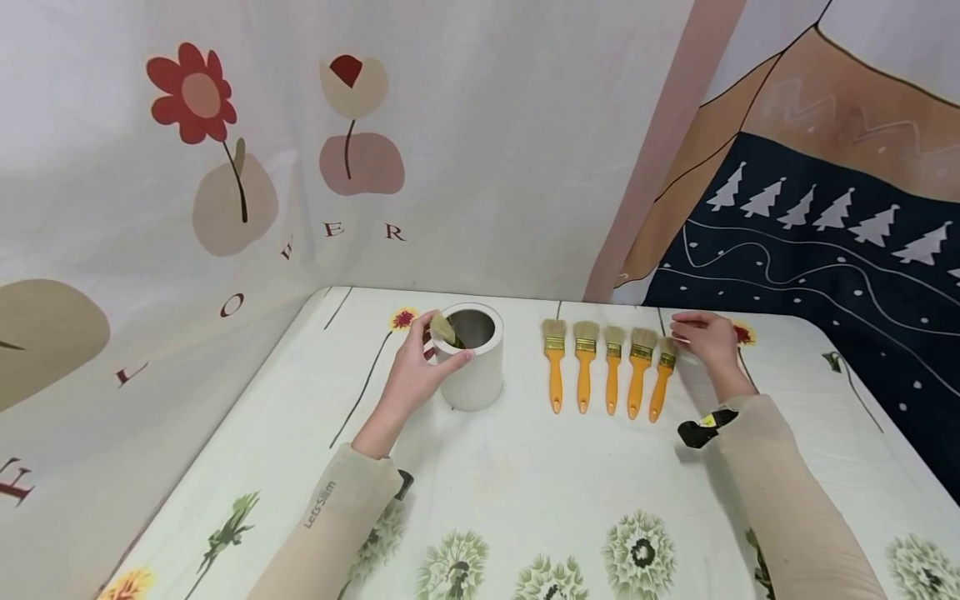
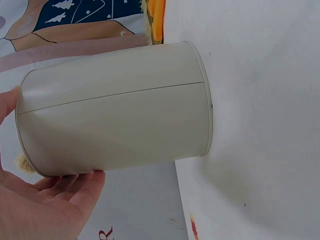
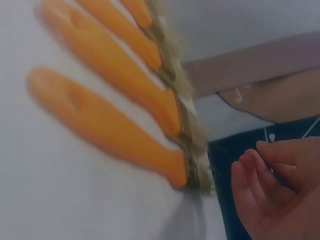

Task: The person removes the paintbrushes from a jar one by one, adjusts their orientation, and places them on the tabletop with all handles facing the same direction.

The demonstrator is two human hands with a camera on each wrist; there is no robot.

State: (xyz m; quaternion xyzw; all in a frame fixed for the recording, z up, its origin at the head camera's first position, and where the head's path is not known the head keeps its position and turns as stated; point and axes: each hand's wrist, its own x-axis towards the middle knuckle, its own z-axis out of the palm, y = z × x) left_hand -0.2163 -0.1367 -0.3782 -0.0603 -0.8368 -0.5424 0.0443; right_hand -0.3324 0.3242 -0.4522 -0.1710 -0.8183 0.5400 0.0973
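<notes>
My left hand (image 1: 411, 377) grips a white cylindrical container (image 1: 474, 377) near its top, thumb at the rim and fingers along the far side. A brush's pale bristles (image 1: 442, 328) stick up over the rim by the fingers; its handle is mostly hidden inside. Several paintbrushes (image 1: 612, 375) with orange handles lie side by side on the table, bristles pointing away. Close to the bristles of the rightmost brush (image 1: 662, 382) is my right hand (image 1: 708, 343). Its fingers are loosely curled and hold nothing; in the right wrist view they are apart from the brush (image 3: 105, 125).
The table (image 1: 517, 475) wears a white cloth printed with flowers. Behind it hangs a light curtain (image 1: 487, 167) with flower drawings, and a dark blue part with white trees (image 1: 810, 250) at the right. A black strap device (image 1: 705, 427) sits at the right wrist.
</notes>
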